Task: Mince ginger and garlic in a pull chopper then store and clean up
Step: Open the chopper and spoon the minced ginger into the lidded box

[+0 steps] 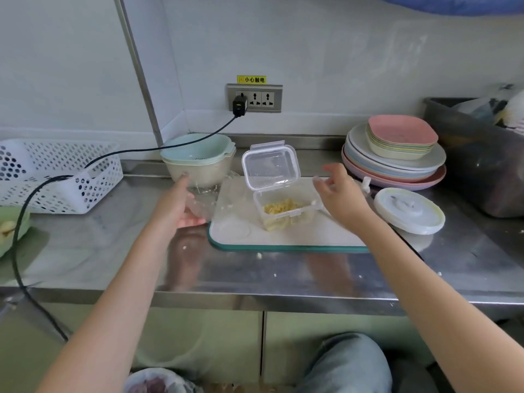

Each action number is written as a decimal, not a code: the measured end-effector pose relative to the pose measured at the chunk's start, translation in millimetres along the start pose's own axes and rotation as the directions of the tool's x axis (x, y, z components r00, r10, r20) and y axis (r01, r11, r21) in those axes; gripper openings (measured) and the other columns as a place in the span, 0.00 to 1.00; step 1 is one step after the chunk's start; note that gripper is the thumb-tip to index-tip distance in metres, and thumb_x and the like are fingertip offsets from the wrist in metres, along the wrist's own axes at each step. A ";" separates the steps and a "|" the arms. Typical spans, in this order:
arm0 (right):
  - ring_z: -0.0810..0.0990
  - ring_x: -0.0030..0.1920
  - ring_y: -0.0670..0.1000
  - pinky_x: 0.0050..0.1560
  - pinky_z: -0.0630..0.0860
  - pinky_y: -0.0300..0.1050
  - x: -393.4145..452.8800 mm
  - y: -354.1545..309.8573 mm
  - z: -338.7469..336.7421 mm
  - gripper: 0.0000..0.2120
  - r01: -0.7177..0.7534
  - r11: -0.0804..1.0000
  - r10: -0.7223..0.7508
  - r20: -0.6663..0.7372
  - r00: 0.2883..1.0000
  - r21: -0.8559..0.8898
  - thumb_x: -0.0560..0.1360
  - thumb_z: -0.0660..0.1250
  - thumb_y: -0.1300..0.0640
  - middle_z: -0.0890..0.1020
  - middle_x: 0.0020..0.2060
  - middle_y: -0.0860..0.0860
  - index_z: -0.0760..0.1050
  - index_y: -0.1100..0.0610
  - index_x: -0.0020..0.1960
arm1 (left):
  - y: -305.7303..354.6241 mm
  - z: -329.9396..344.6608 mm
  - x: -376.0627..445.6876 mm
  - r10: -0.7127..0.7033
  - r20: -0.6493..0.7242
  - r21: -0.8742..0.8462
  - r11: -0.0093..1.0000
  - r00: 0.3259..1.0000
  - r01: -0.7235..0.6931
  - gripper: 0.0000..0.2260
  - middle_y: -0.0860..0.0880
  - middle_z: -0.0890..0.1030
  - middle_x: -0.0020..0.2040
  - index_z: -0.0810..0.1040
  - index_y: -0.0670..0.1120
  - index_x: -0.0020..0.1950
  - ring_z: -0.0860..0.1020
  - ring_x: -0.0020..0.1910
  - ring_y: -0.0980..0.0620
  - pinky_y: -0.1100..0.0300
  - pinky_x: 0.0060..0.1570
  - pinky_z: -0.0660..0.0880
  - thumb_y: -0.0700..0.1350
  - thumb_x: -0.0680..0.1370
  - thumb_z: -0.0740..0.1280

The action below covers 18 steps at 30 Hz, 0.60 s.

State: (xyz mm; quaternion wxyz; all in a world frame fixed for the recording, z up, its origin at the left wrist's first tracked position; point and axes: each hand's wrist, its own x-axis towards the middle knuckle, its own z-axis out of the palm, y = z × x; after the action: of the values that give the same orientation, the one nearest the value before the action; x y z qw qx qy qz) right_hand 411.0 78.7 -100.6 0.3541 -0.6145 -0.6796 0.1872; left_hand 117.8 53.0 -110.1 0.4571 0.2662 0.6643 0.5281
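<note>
Mince boxed, lid up: the storing step is at the point of closing.

The small clear plastic storage box [285, 212] sits on the white teal-edged cutting board [286, 236] on the steel tabletop [113, 251], yellow mince [282, 207] inside, its hinged lid [270, 165] upright. The left hand [181, 202] has its grip closed on the clear chopper bowl [202, 202], just left of the board. The right hand [340, 194] hovers open-fingered beside the box, holding nothing. The white round chopper lid [409, 211] lies to the right. Best to steady the box, fold the lid flat, then press each clip.
</note>
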 end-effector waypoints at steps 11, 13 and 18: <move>0.62 0.72 0.55 0.71 0.59 0.56 34.9 -38.4 36.9 0.28 -0.206 0.860 0.191 0.080 0.978 0.467 0.80 0.49 0.39 0.65 0.72 0.54 0.62 0.54 0.73 | 6.7 44.7 -33.5 0.662 0.396 0.724 0.201 0.636 -0.660 0.36 0.39 0.59 0.77 0.52 0.42 0.78 0.57 0.76 0.41 0.45 0.74 0.46 0.63 0.78 0.56; 0.59 0.74 0.55 0.72 0.57 0.61 33.9 -36.9 38.3 0.32 -0.232 0.851 0.205 0.110 0.973 0.471 0.77 0.48 0.34 0.62 0.74 0.54 0.63 0.51 0.73 | 10.6 62.0 -44.3 0.435 0.550 0.705 0.216 0.713 -0.675 0.48 0.46 0.44 0.79 0.35 0.48 0.78 0.43 0.78 0.45 0.49 0.73 0.37 0.68 0.73 0.61; 0.67 0.67 0.53 0.69 0.63 0.55 33.2 -35.5 32.6 0.30 -0.242 0.778 0.176 0.169 0.970 0.579 0.78 0.47 0.33 0.68 0.69 0.51 0.69 0.52 0.67 | 10.1 79.5 -37.1 0.413 0.595 0.679 0.200 0.689 -0.706 0.65 0.44 0.39 0.79 0.22 0.56 0.71 0.50 0.78 0.43 0.45 0.75 0.53 0.59 0.63 0.78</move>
State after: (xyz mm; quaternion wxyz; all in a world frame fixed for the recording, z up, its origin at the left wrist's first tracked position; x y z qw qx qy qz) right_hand 363.1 110.6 -89.9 0.4695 -0.5329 -0.5318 0.4613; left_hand 203.5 61.5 -90.4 0.1115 0.7573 0.6147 0.1905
